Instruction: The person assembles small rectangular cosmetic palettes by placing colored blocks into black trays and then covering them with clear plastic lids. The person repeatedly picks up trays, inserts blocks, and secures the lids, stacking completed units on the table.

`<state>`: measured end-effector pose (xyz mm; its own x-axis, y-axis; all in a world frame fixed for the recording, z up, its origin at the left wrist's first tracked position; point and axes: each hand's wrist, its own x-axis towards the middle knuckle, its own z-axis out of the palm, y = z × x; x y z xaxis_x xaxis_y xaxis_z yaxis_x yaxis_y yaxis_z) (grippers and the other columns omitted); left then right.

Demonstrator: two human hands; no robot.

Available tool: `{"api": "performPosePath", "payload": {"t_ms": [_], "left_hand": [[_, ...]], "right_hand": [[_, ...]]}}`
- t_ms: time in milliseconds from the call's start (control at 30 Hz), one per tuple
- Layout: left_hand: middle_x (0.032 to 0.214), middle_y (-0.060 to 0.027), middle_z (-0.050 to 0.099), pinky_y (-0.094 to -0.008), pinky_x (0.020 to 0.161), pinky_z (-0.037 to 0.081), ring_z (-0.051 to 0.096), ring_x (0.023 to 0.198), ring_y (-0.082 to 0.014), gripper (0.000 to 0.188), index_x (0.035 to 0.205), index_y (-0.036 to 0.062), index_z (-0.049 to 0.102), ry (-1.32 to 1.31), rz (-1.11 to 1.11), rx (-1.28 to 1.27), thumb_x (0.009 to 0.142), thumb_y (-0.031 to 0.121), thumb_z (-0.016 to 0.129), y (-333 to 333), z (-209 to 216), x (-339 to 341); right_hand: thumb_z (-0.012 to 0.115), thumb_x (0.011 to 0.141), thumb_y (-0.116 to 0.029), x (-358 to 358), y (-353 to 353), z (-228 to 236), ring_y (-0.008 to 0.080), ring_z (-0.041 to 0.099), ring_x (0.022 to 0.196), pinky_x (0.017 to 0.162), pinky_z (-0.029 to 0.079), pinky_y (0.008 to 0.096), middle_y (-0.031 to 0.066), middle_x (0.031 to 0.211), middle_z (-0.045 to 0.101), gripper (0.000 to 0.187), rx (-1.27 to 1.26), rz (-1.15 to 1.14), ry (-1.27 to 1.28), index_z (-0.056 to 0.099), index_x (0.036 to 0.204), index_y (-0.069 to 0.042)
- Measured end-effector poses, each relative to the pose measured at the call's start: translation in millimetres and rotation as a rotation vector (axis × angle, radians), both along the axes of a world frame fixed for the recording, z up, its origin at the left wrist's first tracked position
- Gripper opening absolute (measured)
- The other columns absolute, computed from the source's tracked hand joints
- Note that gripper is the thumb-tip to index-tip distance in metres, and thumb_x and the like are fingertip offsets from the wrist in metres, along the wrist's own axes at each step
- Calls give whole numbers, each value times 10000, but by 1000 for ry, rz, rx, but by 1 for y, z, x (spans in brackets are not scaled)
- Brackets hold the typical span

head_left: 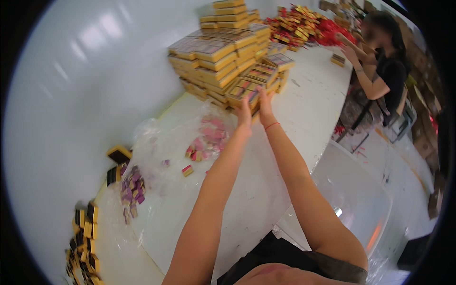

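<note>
Both my arms reach forward across a white table to the near end of a large stack of flat yellow boxes [213,61]. My left hand [243,114] is against the near side of a yellow box [242,89] whose top shows pink and purple packets. My right hand [266,105], with a thin red band at the wrist, is at the right side of the same box. The box sits between my two hands, on or just above the boxes under it; which of these, I cannot tell. My fingertips are blurred and partly hidden.
Clear plastic bags with pink packets [213,130] and purple packets [133,185] lie left of my arms. Black-and-yellow boxes [85,232] line the table's left edge. A heap of red and gold packages [301,26] is at the back. Another person [384,61] works at the right.
</note>
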<state>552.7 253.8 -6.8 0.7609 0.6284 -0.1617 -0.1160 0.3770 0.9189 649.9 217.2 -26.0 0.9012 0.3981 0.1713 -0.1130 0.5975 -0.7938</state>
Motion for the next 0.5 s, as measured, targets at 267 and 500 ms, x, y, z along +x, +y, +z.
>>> {"api": "performPosePath", "payload": {"t_ms": [267, 500], "left_hand": [[1444, -171, 463, -396, 1109, 356, 427, 1353, -285, 555, 1393, 30, 450, -176, -222, 1061, 960, 339, 609, -109, 66, -238], [1362, -129, 562, -390, 1084, 412, 533, 1264, -290, 428, 1309, 79, 562, 800, 848, 1014, 900, 168, 650, -96, 30, -660]], "right_hand": [[453, 1000, -530, 12, -39, -31, 215, 487, 1232, 1017, 430, 403, 85, 1351, 487, 610, -207, 211, -292, 412, 1430, -99], [535, 980, -226, -257, -216, 7, 260, 270, 1448, 1171, 220, 422, 130, 1561, 301, 626, -609, 364, -457, 284, 1517, -25]]}}
